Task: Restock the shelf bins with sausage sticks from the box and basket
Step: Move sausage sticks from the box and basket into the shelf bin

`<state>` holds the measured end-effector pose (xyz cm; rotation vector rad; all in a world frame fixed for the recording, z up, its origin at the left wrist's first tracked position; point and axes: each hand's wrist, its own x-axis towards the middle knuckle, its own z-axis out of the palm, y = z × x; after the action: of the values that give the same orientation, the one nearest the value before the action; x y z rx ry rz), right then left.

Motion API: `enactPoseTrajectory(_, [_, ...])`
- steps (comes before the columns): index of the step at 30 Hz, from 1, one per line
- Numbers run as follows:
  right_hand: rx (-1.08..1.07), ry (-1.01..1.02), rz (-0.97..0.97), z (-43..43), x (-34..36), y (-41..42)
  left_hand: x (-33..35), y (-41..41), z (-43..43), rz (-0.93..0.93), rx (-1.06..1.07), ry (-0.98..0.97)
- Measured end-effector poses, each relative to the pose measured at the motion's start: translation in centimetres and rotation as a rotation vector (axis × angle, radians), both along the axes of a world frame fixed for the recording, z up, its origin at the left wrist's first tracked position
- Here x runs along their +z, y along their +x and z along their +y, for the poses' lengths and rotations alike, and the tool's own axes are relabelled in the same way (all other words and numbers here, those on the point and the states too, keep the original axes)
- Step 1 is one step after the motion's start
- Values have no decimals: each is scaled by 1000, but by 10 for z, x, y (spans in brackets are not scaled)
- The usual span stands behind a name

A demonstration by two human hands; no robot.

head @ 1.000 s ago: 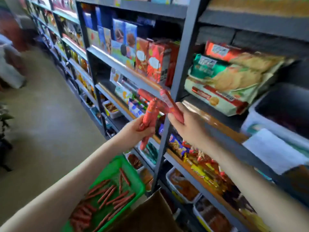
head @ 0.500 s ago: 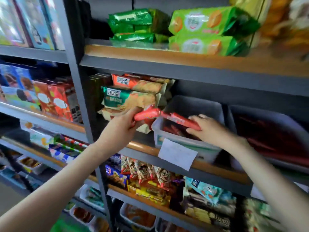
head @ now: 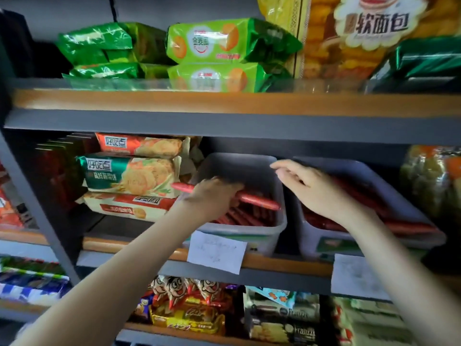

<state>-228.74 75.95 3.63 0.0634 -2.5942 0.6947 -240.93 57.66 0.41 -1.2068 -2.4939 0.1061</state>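
Note:
Two grey plastic bins stand side by side on the middle shelf. My left hand (head: 212,196) reaches into the left bin (head: 279,228) and grips red sausage sticks (head: 259,199) that stick out on both sides of the fist, lying across the bin above several more sticks. My right hand (head: 314,188) hovers over the gap between the bins and over the right bin (head: 309,236), fingers loosely spread and holding nothing. The right bin holds several red sausage sticks (head: 409,227). The box and basket are out of view.
Biscuit packs (head: 129,174) are stacked just left of the left bin. The shelf board above (head: 224,126) hangs low over the bins. Paper labels (head: 217,250) hang on the shelf edge. Snack packs (head: 189,308) fill the shelf below, green packs (head: 212,43) the one above.
The camera has moved closer to the bins. My left hand has moved right into the left bin with its sticks. My right hand has let go of its sticks and lifted with fingers spread.

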Motion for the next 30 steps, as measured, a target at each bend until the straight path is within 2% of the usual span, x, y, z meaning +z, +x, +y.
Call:
enactPoseTrajectory(3, [43,39,-23,-10,-6,7,-4,-7,4,-215,-62,-161])
enactPoseTrajectory(6, [100,103,-53,-23,-18,4,4,-3,-1,-497,-158,-9])
enactPoseTrajectory(7, [103,129,-72,-27,-22,2,5,1,-3,-535,-193,62])
enactPoseTrajectory(10, [69,187,-133,-38,-29,-12,2,6,-19,-491,-202,321])
enactPoseTrajectory(12, [57,208,-196,-44,-31,-23,2,3,-31,-426,-179,411])
enactPoseTrajectory(14, [57,218,-250,-47,-32,-31,6,-3,-45,-294,-122,309])
enactPoseTrajectory(18, [43,215,-247,-52,-33,-33,19,-14,-73,-199,137,-124])
enactPoseTrajectory(20, [26,197,-228,-52,-34,-30,20,-17,-75,-237,143,-126])
enactPoseTrajectory(26, [9,181,-138,-42,-31,-10,19,-18,-57,-100,145,-170])
enactPoseTrajectory(30, [-13,181,-90,-36,-31,2,22,-19,-55,-21,128,39])
